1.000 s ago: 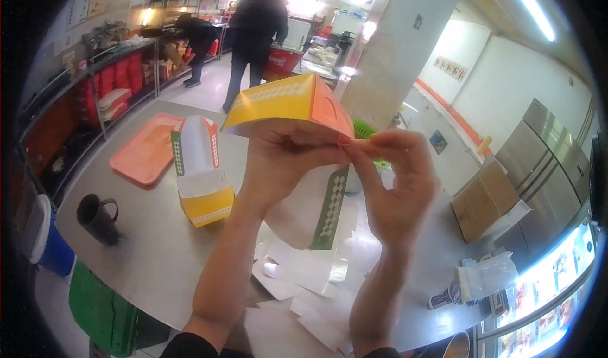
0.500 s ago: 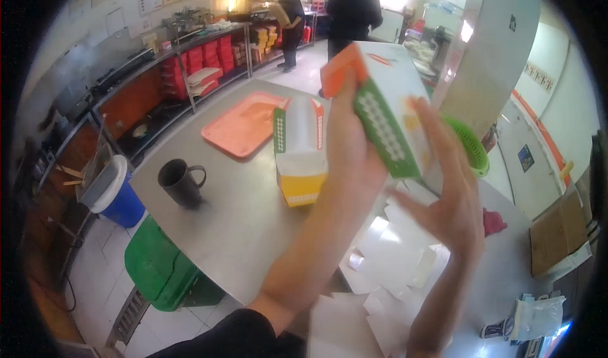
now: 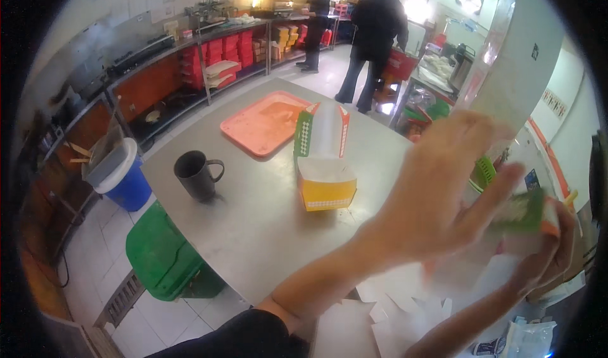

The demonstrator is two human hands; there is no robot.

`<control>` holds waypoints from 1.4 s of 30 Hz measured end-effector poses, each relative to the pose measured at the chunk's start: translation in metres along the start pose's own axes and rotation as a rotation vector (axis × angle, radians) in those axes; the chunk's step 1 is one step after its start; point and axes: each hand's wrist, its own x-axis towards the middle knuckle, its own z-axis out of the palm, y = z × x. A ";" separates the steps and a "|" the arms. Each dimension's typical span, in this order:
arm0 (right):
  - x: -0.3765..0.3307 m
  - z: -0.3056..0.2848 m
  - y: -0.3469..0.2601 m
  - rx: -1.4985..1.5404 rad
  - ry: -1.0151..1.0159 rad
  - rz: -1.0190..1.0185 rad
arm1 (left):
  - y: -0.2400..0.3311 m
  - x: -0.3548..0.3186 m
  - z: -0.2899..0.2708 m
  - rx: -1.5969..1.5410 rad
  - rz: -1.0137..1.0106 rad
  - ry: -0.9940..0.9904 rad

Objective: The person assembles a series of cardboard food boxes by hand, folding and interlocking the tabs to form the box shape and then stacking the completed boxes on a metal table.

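Steel tabletop point(image 3: 253, 231), matt grey, carries everything shown. We see our left hand point(image 3: 443, 187) raised and blurred, fingers spread, palm angled toward a folded carton w/ green and orange print point(image 3: 529, 215); whether it touches the carton we cannot tell. Our right hand point(image 3: 548, 256) sits below and just right of the left, fingers wrapped under the carton, gripping it from beneath, presumably so the left can work on it from above. The carton is thus held up off the table, between both hands. Beneath the hands lie flat white paperboard blanks point(image 3: 392, 313), loosely piled within easy reach. Left of the left hand stands a finished yellow carton w/ lid flaps upright point(image 3: 324, 161), apart from the blanks; beyond it an orange plastic tray point(image 3: 266, 122); farther left a dark mug point(image 3: 195, 175). Below the table edge: green bin point(image 3: 166, 256), blue bucket w/ white lid point(image 3: 123, 174). Two people in dark clothes point(image 3: 373, 35) stand well beyond.
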 end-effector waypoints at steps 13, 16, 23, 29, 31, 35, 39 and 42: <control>-0.001 0.037 -0.081 0.234 -0.123 0.262 | 0.016 -0.010 0.018 0.181 -0.213 -0.206; -0.001 0.050 -0.085 0.729 0.067 0.399 | 0.003 -0.009 0.022 0.394 -0.172 -0.072; -0.002 0.059 -0.062 0.361 -0.018 0.399 | 0.011 -0.006 0.013 0.164 -0.229 -0.132; -0.001 0.050 -0.041 0.685 -0.613 0.225 | -0.013 -0.012 -0.016 0.167 -0.314 0.234; 0.006 0.021 -0.044 0.487 -0.617 0.189 | -0.021 -0.018 -0.035 0.175 -0.314 -0.011; 0.010 0.009 -0.048 0.320 -0.131 -0.253 | -0.038 -0.038 -0.046 0.268 -0.257 -0.362; 0.009 -0.011 -0.074 0.502 -0.287 0.040 | -0.089 -0.028 -0.059 0.321 -0.054 0.022; 0.014 -0.011 -0.079 0.662 -0.065 0.402 | -0.040 -0.015 -0.022 0.266 0.157 -0.107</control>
